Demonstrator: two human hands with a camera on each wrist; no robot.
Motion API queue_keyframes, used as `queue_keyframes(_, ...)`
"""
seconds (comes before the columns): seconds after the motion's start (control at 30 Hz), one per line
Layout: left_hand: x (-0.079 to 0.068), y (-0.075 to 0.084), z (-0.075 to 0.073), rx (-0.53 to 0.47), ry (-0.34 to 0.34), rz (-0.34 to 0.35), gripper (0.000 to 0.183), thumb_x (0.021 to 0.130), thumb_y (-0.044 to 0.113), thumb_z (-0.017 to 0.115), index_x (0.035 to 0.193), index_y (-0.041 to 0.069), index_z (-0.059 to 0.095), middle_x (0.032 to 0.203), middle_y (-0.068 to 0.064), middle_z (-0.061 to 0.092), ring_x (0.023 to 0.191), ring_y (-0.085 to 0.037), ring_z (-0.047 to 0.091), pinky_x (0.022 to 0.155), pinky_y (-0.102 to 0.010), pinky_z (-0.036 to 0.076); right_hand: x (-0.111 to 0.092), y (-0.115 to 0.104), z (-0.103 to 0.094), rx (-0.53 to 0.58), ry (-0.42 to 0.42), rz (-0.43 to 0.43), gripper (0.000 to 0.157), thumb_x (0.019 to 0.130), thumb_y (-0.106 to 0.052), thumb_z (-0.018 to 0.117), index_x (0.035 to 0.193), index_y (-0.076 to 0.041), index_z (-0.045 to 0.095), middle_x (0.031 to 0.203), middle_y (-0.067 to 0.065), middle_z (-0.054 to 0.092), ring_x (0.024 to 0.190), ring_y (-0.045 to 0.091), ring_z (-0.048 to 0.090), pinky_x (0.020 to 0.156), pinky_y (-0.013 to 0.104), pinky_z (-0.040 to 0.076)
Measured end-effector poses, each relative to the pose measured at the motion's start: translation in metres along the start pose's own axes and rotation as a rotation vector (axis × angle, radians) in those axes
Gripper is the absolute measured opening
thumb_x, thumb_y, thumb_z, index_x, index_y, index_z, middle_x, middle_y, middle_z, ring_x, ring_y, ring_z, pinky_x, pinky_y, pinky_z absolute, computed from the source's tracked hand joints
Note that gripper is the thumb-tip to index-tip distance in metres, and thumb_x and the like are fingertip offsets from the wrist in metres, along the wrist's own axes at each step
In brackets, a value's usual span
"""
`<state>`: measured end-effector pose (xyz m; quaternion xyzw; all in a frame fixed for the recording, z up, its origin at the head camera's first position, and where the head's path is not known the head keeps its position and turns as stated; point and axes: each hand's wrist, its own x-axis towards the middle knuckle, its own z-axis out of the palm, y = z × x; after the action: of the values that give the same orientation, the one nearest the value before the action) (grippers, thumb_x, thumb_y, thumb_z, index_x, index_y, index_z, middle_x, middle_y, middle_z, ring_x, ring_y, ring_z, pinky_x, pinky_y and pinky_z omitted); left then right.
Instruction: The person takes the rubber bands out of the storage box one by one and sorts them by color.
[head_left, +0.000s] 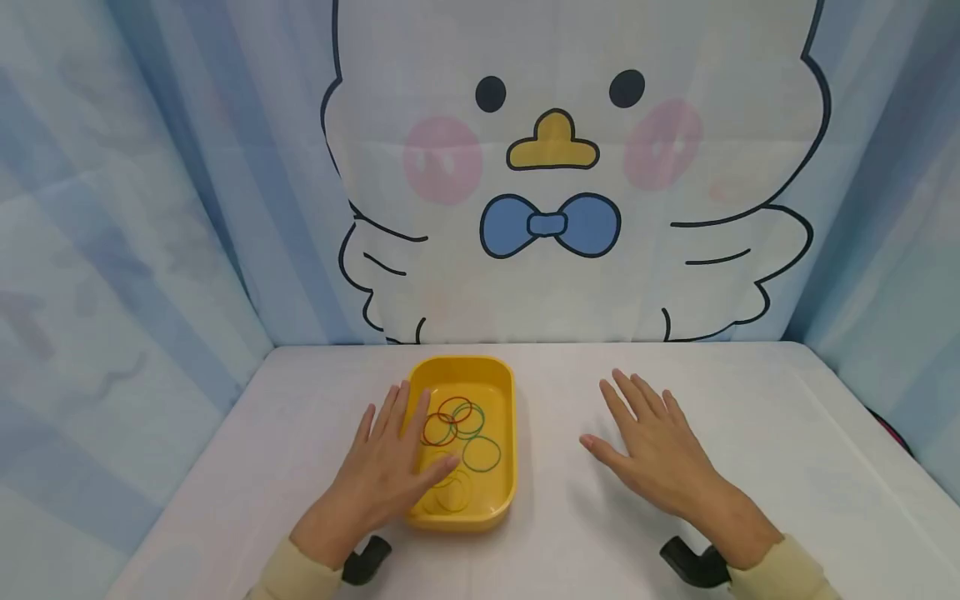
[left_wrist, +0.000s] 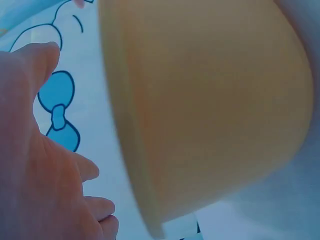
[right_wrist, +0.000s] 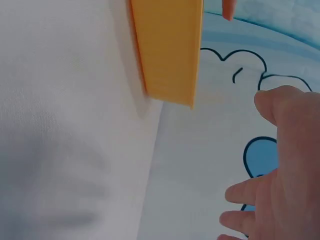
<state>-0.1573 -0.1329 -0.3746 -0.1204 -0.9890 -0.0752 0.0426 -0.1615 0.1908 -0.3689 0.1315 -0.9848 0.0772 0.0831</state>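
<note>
A yellow rectangular tray (head_left: 491,379) with rounded corners stands on the white table, left of the middle. Thin loops that look like rubber bands lie in it. Red loops (head_left: 439,446) overlap a green one, and another green loop (head_left: 499,457) lies by itself. Yellow loops (head_left: 453,511) are at the near end, hard to see against the tray. My left hand (head_left: 386,471) hovers over the tray's left side with fingers spread, hiding part of the rim. Farther right, my right hand (head_left: 660,454) is held above the table, fingers extended and holding nothing.
The white tabletop (head_left: 562,550) reaches back to a curtain (head_left: 450,292) printed with a cartoon bird in a blue bow tie. More curtains hang at the left and right. Dark curved pieces (head_left: 693,562) show at both wrists. A dark cord (head_left: 891,429) lies at the right edge.
</note>
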Motion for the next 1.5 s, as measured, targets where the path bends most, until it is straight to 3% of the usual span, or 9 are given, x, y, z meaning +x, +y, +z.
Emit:
queue_keyframes(0.2,-0.002,-0.004,0.008,-0.064,-0.09,-0.041,0.099,0.07,0.083,0.018,0.146,0.02,0.005,0.152,-0.01,-0.001,0.14,-0.026,0.003,0.112,-0.049,0.009,0.009,-0.009,0.002,0.1,0.021,-0.034,0.08,0.083,-0.068,0.03,0.139,-0.012,0.032,0.146,0.008,0.026,0.132,0.029,0.025,0.105,0.053,0.024)
queue_keyframes(0.37,-0.004,-0.005,0.013,-0.088,-0.125,-0.067,0.098,0.073,0.08,0.025,0.146,0.018,0.006,0.152,-0.012,-0.003,0.14,-0.027,0.002,0.112,-0.048,0.012,0.016,-0.015,0.005,0.143,0.084,-0.086,0.063,0.086,-0.052,0.046,0.133,-0.009,0.042,0.139,0.008,0.038,0.125,0.027,0.037,0.099,0.049,0.036)
queue_keyframes(0.57,-0.005,-0.005,0.02,-0.099,-0.09,-0.064,0.088,0.081,0.065,0.041,0.146,0.015,0.008,0.152,-0.012,-0.004,0.14,-0.027,0.0,0.112,-0.047,0.012,0.023,-0.022,0.006,0.165,0.104,-0.111,0.052,0.087,-0.042,0.051,0.127,-0.009,0.047,0.132,0.008,0.044,0.12,0.026,0.043,0.096,0.046,0.04)
queue_keyframes(0.73,-0.008,-0.007,0.025,-0.068,-0.019,-0.026,0.082,0.084,0.059,0.04,0.145,0.013,0.011,0.151,-0.014,-0.003,0.14,-0.028,0.001,0.112,-0.046,0.012,0.031,-0.033,0.006,0.214,0.095,-0.11,0.041,0.088,-0.038,0.052,0.12,-0.013,0.053,0.122,0.002,0.051,0.112,0.02,0.048,0.092,0.041,0.045)
queue_keyframes(0.87,-0.008,-0.007,0.026,-0.045,-0.006,-0.011,0.08,0.085,0.058,0.038,0.145,0.012,0.012,0.151,-0.015,-0.003,0.14,-0.028,0.001,0.112,-0.046,0.011,0.041,-0.043,0.006,0.342,0.097,-0.148,0.027,0.088,-0.028,0.054,0.11,-0.015,0.058,0.107,-0.003,0.058,0.096,0.012,0.053,0.081,0.031,0.05)
queue_keyframes(1.03,-0.008,-0.006,0.026,-0.027,-0.006,-0.003,0.08,0.086,0.058,0.036,0.145,0.01,0.014,0.151,-0.016,-0.002,0.14,-0.028,0.001,0.112,-0.045,0.011,0.059,-0.055,0.004,0.573,-0.01,-0.127,0.017,0.088,-0.02,0.054,0.103,-0.018,0.062,0.096,-0.007,0.062,0.081,0.006,0.056,0.071,0.022,0.05)
queue_keyframes(1.23,-0.007,-0.005,0.025,-0.006,-0.024,-0.012,0.08,0.086,0.059,0.036,0.145,0.01,0.013,0.151,-0.016,-0.004,0.14,-0.029,0.0,0.113,-0.045,0.01,0.075,-0.069,0.006,0.793,-0.194,-0.036,0.015,0.088,-0.016,0.053,0.099,-0.018,0.063,0.096,-0.001,0.065,0.082,0.015,0.06,0.073,0.031,0.053)
queue_keyframes(1.33,-0.007,-0.005,0.026,0.002,-0.036,-0.016,0.08,0.086,0.059,0.036,0.145,0.011,0.013,0.151,-0.016,-0.004,0.139,-0.029,0.0,0.113,-0.045,0.009,0.08,-0.075,0.007,0.833,-0.238,-0.022,0.013,0.088,-0.015,0.054,0.096,-0.016,0.064,0.091,-0.001,0.065,0.08,0.019,0.061,0.074,0.035,0.053)
queue_keyframes(1.5,-0.006,-0.005,0.025,0.001,-0.043,-0.017,0.08,0.086,0.059,0.036,0.145,0.011,0.012,0.151,-0.016,-0.005,0.14,-0.029,-0.001,0.113,-0.046,0.009,0.089,-0.085,0.01,0.809,-0.301,-0.036,0.01,0.087,-0.016,0.056,0.093,-0.015,0.065,0.085,-0.002,0.065,0.073,0.017,0.061,0.07,0.031,0.054)
